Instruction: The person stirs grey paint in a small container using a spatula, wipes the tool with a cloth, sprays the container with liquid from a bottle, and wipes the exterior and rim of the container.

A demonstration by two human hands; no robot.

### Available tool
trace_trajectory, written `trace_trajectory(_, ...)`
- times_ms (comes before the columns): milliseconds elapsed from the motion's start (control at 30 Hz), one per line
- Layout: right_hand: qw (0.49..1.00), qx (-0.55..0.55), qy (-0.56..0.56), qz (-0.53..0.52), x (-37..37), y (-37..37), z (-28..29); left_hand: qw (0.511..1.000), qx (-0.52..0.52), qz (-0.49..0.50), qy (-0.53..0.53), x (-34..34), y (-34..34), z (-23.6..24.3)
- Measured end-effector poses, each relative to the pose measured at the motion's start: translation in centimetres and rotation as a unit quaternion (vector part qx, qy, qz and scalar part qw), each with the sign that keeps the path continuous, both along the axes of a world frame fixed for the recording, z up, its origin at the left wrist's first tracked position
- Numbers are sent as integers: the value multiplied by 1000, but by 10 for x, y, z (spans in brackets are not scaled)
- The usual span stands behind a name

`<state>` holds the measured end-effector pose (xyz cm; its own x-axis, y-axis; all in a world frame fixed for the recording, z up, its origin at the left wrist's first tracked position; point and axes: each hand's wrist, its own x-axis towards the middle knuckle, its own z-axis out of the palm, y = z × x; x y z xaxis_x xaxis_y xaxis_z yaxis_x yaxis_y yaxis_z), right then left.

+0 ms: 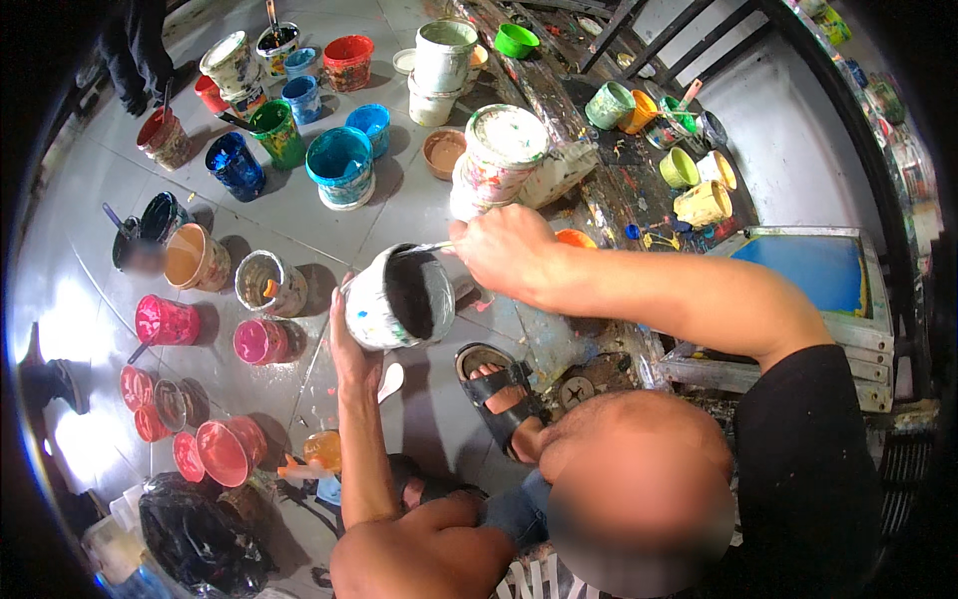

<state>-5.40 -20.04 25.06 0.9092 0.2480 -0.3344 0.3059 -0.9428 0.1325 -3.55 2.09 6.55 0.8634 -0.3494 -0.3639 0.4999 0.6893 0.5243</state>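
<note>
Black sleeve [813,449]: nearest, right.
Left hand [352,344]: fingers grasping bucket's left side; firm bracing advisable.
White paint bucket [371,304]: between hands, tilted right, dark inside.
Thin stick [433,247]: at far rim; slow, wall-following strokes would likely suit.
Right hand [506,250]: clenched round stick.

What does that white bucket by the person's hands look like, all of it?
The white bucket is round, with blue and green paint marks; it looks like plastic. It leans, its wide mouth turned rightward, showing a dark inside. The left hand touches its left side. The right hand grips a thin stick at the upper part of the mouth. I can't tell whether its bottom rests on something.
</note>
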Motion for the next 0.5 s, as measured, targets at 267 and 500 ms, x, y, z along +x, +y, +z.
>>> trace_trajectory(267,957,188,220,26,-18,25,17,997,-59,11,-39,9,20,-12)
trace_trajectory(500,962,190,188,-55,-14,10,-28,995,-95,16,16,0,13,-9)
